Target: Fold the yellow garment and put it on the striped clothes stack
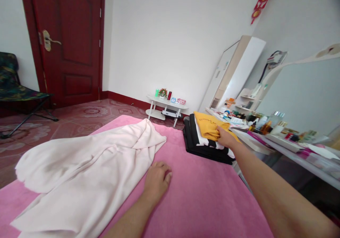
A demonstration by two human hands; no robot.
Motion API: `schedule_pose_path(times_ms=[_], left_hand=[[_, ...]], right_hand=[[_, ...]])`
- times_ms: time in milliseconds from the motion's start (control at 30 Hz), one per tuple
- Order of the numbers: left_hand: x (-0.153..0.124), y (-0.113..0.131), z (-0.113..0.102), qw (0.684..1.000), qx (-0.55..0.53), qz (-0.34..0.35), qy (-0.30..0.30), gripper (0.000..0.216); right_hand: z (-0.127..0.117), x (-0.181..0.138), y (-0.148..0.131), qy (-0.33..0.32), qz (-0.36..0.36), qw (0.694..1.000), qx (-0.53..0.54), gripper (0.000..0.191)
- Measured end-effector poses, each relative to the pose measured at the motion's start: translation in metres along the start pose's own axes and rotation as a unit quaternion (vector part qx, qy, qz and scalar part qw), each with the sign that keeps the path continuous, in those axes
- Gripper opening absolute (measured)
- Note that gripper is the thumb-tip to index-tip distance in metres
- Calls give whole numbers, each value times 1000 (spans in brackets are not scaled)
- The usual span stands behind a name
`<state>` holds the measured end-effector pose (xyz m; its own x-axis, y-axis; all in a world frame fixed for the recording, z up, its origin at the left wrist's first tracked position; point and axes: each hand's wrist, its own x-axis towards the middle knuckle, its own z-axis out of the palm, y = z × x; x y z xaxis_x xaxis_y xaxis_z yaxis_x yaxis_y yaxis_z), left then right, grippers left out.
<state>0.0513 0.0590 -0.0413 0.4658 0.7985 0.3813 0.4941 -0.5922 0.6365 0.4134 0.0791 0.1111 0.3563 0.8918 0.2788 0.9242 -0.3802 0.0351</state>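
Observation:
My right hand [225, 136] reaches to the far right corner of the pink bed [202, 195] and grips a folded yellow garment [208, 126]. That garment lies on top of a stack of folded black and white clothes [204, 144]. My left hand [156, 180] rests flat on the pink cover, fingers slightly curled, holding nothing. Its fingertips are close to the edge of a large cream-white garment [87, 167] spread loosely over the left half of the bed.
A dressing table [281, 140] crowded with bottles and a big mirror [300, 92] stands right of the bed. A small white side table [166, 107] is against the far wall. A dark red door [69, 43] and a folding chair [16, 92] are at left.

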Motion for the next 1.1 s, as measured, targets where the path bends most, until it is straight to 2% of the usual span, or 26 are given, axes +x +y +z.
schedule_pose_path(times_ms=[67, 133, 167, 233, 267, 300, 333, 367, 433, 500, 567, 633, 833, 933, 967, 1033, 1100], left_hand=[[0, 0, 1, 1000, 1, -1, 1, 17], [0, 0, 2, 1000, 0, -1, 1, 16], [0, 0, 2, 1000, -1, -2, 1, 16], [-1, 0, 3, 1000, -4, 0, 0, 17], [-2, -1, 3, 1000, -6, 2, -1, 18], [-2, -1, 3, 1000, -7, 3, -1, 18], [-3, -1, 3, 1000, -9, 4, -1, 19], [-4, -1, 3, 1000, -9, 3, 0, 19], [-4, -1, 3, 1000, -9, 1, 3, 20], [-4, -1, 3, 1000, -8, 0, 2, 20], [-3, -1, 4, 1000, -7, -2, -3, 19], [-1, -1, 4, 1000, -4, -7, -10, 19], [0, -2, 3, 1000, -5, -12, -22, 19], [2, -2, 2, 1000, -11, -12, -14, 18], [3, -3, 2, 1000, -13, -15, -13, 18], [4, -4, 1, 1000, -18, -19, -11, 18], [5, -4, 1, 1000, -23, -17, -4, 19]], right_hand=[[-16, 10, -1, -11, 19, 1000, 14, 32], [-41, 21, -8, 20, 43, 998, 30, 25], [-52, 25, -15, 62, 56, 996, 42, 26], [-64, 30, -35, 188, 76, 978, 58, 34], [-64, 30, -46, 251, 81, 963, 56, 40], [-59, 29, -57, 285, 78, 954, 47, 45], [-51, 27, -67, 283, 68, 956, 34, 48], [-40, 26, -76, 253, 53, 966, 21, 49], [-17, 27, -90, 150, 21, 988, 9, 47], [0, 35, -98, 50, -7, 999, 0, 44], [7, 48, -103, -9, -28, 999, -14, 46], [8, 59, -107, -41, -47, 998, -27, 50], [21, 56, -108, -1, -51, 996, -69, 63], [16, 47, -107, 5, -45, 998, -53, 67], [12, 42, -110, 32, -51, 998, -36, 66], [1, 24, -120, 138, -80, 987, 21, 57], [-3, -7, -138, 241, -135, 956, 103, 46]])
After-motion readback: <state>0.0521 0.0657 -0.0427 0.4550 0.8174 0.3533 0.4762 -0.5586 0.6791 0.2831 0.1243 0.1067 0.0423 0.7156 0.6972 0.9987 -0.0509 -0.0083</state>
